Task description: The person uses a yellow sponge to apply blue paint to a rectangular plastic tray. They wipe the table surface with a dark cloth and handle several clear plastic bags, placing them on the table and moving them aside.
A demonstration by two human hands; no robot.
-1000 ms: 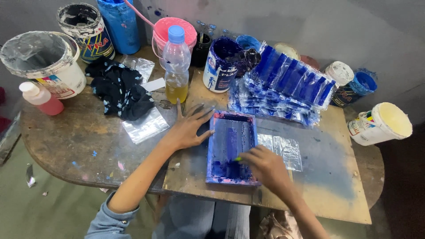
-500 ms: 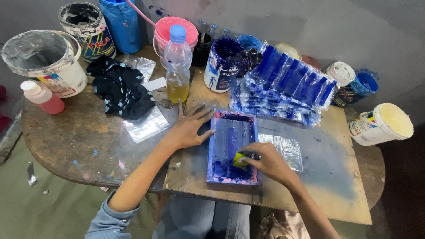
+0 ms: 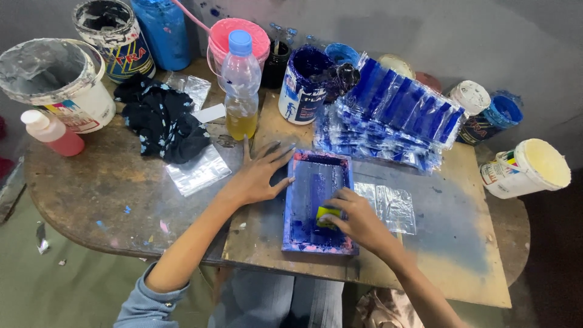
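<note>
Frame centre: left hand [image 3: 258, 173] flat w/ fingers spread beside blue printing frame [image 3: 317, 202]. Right hand [image 3: 357, 220] presses yellow squeegee [image 3: 328, 215] on it. Blue-printed bags [image 3: 388, 121] upper right.

Soft, even light fell from above, leaving only faint shadows under the hands and containers on the table [image 3: 109, 182]. Clear plastic sheets [image 3: 392, 206] gave off mild glare. The centre was fairly sharp, while the wide lens bent and dimmed the edges, and the floor lay slightly blurred.
</note>
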